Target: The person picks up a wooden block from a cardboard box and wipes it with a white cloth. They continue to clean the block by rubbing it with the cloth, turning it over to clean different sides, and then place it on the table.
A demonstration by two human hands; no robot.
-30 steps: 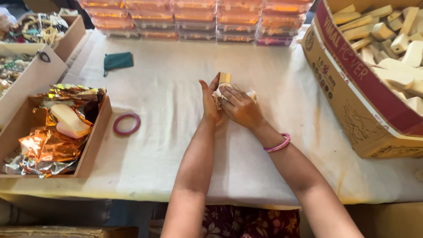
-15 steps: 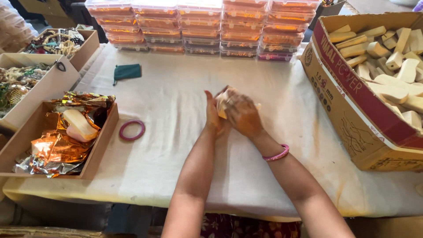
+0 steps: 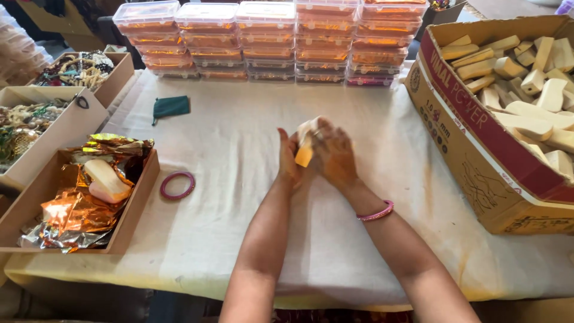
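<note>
Small orange block (image 3: 304, 157) pinched between left hand (image 3: 291, 162) and right hand (image 3: 333, 157), both grasping it, over white-clothed table (image 3: 239, 149), stacked lidded boxes (image 3: 269, 36) behind

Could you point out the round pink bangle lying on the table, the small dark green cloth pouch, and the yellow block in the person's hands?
Round pink bangle (image 3: 177, 185): head view, on its near rim.
Dark green cloth pouch (image 3: 171, 107): head view, middle of the fabric.
Yellow block (image 3: 304, 157): head view, lower end showing between the hands.

cloth-covered table (image 3: 227, 137), stacked clear lidded boxes (image 3: 269, 42) along far edge, even soft light
</note>
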